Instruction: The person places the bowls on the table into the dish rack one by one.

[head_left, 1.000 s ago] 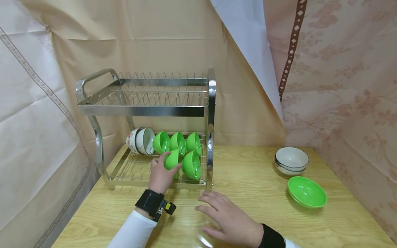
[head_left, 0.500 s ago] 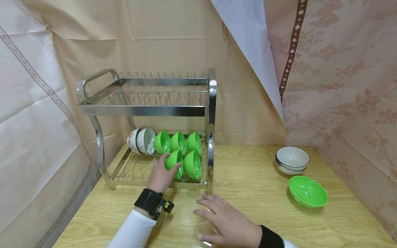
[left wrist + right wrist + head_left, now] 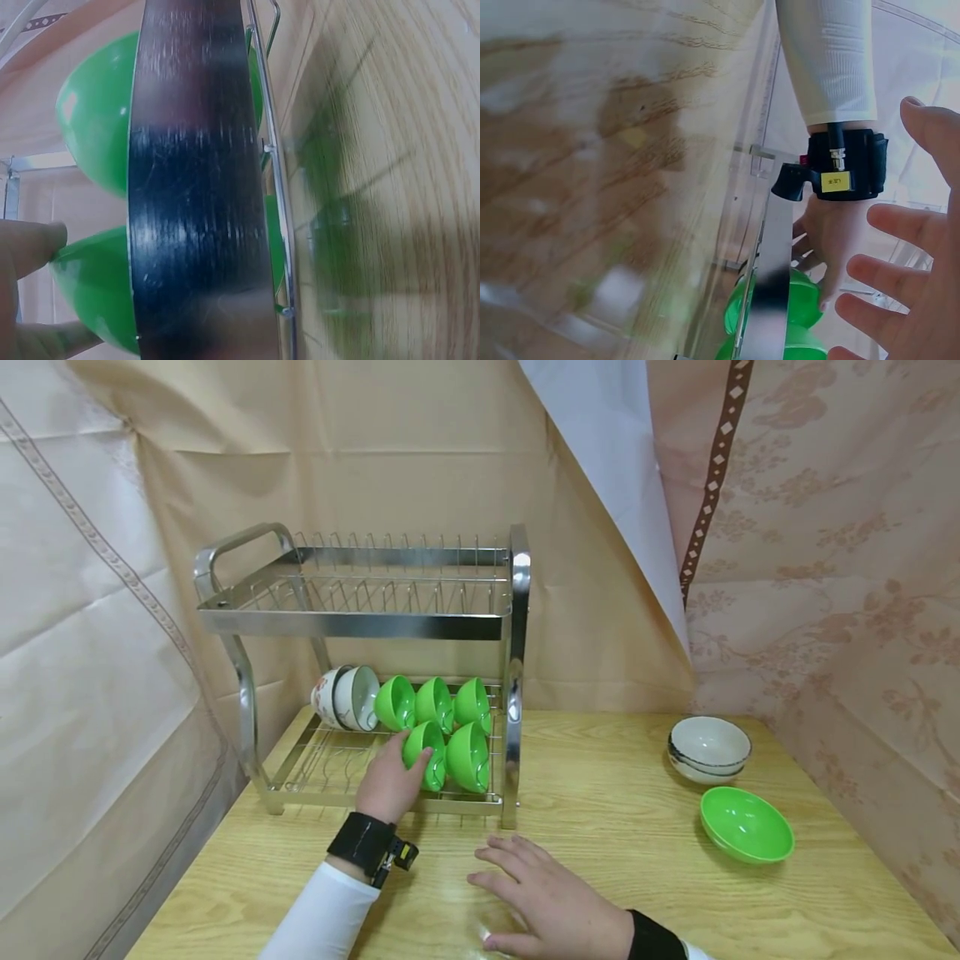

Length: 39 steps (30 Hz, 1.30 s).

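Note:
My left hand (image 3: 387,783) holds a small green bowl (image 3: 422,740) that stands on edge in the front row of the lower rack shelf, thumb on its near side. In the left wrist view the fingertips (image 3: 46,241) lie at the rim of that bowl (image 3: 96,281), partly hidden by a metal bar. Right beside it stands another green bowl (image 3: 467,760). My right hand (image 3: 558,897) hovers over the table in front of the rack, holding nothing, its fingers spread and relaxed.
The steel dish rack (image 3: 352,625) has two tiers. On its lower shelf, behind, stand three green bowls (image 3: 433,703) and white patterned bowls (image 3: 357,697). To the right on the wooden table (image 3: 600,777) are stacked white bowls (image 3: 708,743) and a wider green bowl (image 3: 746,824).
The held green bowl has settled lower between the wires and its opening has turned more to the right. My left hand still holds it; the right hand has barely moved.

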Tool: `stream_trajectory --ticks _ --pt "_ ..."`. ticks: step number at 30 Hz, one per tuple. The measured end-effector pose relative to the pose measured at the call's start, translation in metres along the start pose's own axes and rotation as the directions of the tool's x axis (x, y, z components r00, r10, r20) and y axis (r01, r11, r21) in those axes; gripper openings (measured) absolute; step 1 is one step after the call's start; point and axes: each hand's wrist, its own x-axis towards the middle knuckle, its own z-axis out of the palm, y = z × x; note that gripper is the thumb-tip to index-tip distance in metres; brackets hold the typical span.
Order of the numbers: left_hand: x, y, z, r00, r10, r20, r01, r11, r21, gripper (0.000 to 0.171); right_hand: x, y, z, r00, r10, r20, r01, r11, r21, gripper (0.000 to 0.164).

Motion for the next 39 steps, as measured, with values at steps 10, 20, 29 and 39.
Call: stream_trajectory --ticks 10,20,29,39 --pt "0.0 0.002 -0.001 1.0 0.005 0.009 -0.005 1.0 0.0 0.077 -0.002 -0.001 -0.003 0.999 0.047 0.006 -0.047 0.999 -0.021 0.061" --pt "-0.026 0.036 -0.024 0.952 0.283 -0.12 -0.278 0.959 0.05 0.073 -0.012 0.011 -0.018 0.989 0.147 -0.023 -0.148 0.989 -0.004 0.063" --pt "-0.074 0.084 -0.007 0.767 0.639 0.056 -0.632 0.739 0.233 0.074 -0.049 0.043 -0.042 0.927 0.37 -0.064 -0.372 0.928 -0.025 0.064" --pt "-0.093 0.089 0.023 0.751 0.632 0.19 -0.657 0.691 0.3 0.08 -0.064 0.062 -0.063 0.857 0.502 -0.114 -0.51 0.858 -0.055 0.065"
